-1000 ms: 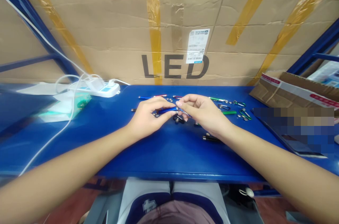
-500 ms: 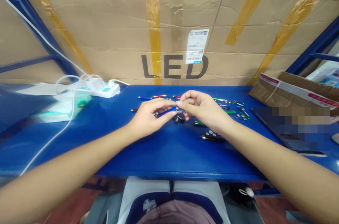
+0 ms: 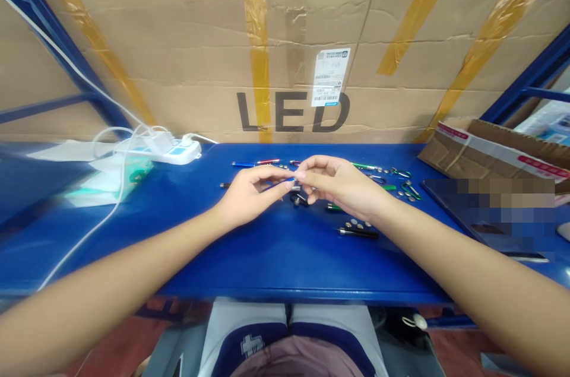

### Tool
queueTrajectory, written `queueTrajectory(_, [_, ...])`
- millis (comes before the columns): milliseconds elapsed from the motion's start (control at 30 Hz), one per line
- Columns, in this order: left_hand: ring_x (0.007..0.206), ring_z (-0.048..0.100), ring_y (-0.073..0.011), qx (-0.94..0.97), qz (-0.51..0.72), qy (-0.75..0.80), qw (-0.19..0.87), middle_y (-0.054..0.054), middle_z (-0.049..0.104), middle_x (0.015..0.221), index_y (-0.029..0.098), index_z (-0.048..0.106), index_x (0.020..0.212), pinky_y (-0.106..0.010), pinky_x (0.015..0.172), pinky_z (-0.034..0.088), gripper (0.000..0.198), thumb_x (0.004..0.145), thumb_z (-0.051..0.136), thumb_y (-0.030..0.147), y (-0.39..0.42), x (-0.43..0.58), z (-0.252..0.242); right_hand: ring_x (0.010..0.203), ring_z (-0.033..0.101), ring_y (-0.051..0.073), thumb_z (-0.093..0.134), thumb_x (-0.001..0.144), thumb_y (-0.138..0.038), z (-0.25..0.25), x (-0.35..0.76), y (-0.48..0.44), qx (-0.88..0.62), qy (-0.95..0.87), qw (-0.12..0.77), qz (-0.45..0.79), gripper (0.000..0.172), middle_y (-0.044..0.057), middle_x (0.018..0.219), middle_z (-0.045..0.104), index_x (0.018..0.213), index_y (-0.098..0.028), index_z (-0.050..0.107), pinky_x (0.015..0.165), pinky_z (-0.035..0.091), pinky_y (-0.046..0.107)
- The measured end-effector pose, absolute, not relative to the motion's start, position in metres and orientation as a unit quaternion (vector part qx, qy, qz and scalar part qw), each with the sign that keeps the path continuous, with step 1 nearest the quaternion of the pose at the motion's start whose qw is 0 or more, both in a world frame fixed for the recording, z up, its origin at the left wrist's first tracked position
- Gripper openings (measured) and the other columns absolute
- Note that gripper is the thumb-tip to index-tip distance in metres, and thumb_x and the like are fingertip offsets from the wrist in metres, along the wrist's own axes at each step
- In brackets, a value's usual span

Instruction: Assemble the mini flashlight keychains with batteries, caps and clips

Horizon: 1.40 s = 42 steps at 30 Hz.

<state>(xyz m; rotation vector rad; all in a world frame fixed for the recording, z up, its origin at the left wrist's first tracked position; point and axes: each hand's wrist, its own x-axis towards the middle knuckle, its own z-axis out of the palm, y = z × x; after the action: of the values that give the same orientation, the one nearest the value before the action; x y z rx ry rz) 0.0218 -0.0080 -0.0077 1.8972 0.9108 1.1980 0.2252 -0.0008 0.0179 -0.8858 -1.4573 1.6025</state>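
Observation:
My left hand is closed around a slim blue pen-shaped tube, most of it hidden by the fingers. Thumb and fingertips of my right hand are pinched at the tube's end; whatever they hold is too small to make out. Just below the fingertips lies a small black and silver piece. A black pen-shaped tube with a silver end rests nearer me, small silver discs like button cells beside it. A green tube is partly covered by my right hand.
Blue and red tubes lie at the back. Green carabiner clips and more discs sit to the right. A dark flat panel and an open cardboard box stand at right. A power strip with white cables occupies the left.
The blue tube has turned, so less of its length shows between my hands. My right hand has shifted slightly left, its fingertips still at the tube's end.

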Motion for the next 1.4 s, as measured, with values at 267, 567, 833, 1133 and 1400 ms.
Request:
queueTrajectory(267, [0.079, 0.071, -0.0187, 0.691, 0.482, 0.384, 0.379, -0.011, 0.077, 0.100, 0.014, 0.077, 0.100, -0.030, 0.068, 0.060, 0.033, 0.079, 0.076, 0.039, -0.007, 0.024, -0.005, 0.065, 0.061, 0.011, 0.083, 0.069, -0.024, 0.019, 0.225, -0.002, -0.354, -0.630, 0.370, 0.584, 0.040, 0.000, 0.080, 0.065, 0.099, -0.017, 0.058, 0.060, 0.052, 0.026])
queueTrajectory(567, [0.088, 0.071, -0.0209, 0.713, 0.475, 0.375, 0.355, -0.011, 0.075, 0.106, 0.015, 0.077, 0.102, -0.031, 0.074, 0.059, 0.031, 0.080, 0.075, 0.038, -0.004, 0.021, -0.008, 0.069, 0.055, 0.015, 0.057, 0.092, -0.035, 0.010, 0.227, -0.008, -0.366, -0.826, 0.308, 0.298, 0.020, 0.001, 0.079, 0.061, 0.103, -0.019, 0.057, 0.064, 0.045, 0.029])
queueTrajectory(833, [0.089, 0.070, -0.0199, 0.720, 0.476, 0.372, 0.342, -0.009, 0.075, 0.105, 0.017, 0.077, 0.102, -0.032, 0.079, 0.059, 0.030, 0.081, 0.074, 0.038, -0.002, 0.019, -0.009, 0.074, 0.054, 0.017, 0.043, 0.098, -0.042, 0.017, 0.227, -0.004, -0.401, -0.815, 0.310, 0.280, 0.033, 0.003, 0.080, 0.061, 0.084, -0.018, 0.059, 0.070, 0.043, 0.030])
queueTrajectory(1133, [0.093, 0.071, -0.0215, 0.734, 0.462, 0.361, 0.343, -0.011, 0.076, 0.105, 0.015, 0.076, 0.100, -0.036, 0.089, 0.057, 0.028, 0.082, 0.072, 0.037, -0.007, 0.022, -0.005, 0.064, 0.046, 0.013, 0.046, 0.095, -0.048, 0.016, 0.226, -0.003, -0.402, -0.795, 0.303, 0.339, 0.037, -0.001, 0.069, 0.051, 0.073, -0.019, 0.053, 0.061, 0.037, 0.027])
queueTrajectory(1400, [0.097, 0.071, -0.0226, 0.743, 0.444, 0.370, 0.338, -0.012, 0.075, 0.107, 0.014, 0.075, 0.103, -0.034, 0.089, 0.057, 0.031, 0.082, 0.072, 0.037, -0.007, 0.021, -0.007, 0.057, 0.041, 0.011, 0.053, 0.090, -0.052, 0.018, 0.226, -0.003, -0.416, -0.769, 0.296, 0.384, 0.039, -0.003, 0.065, 0.046, 0.069, -0.019, 0.048, 0.054, 0.034, 0.026])
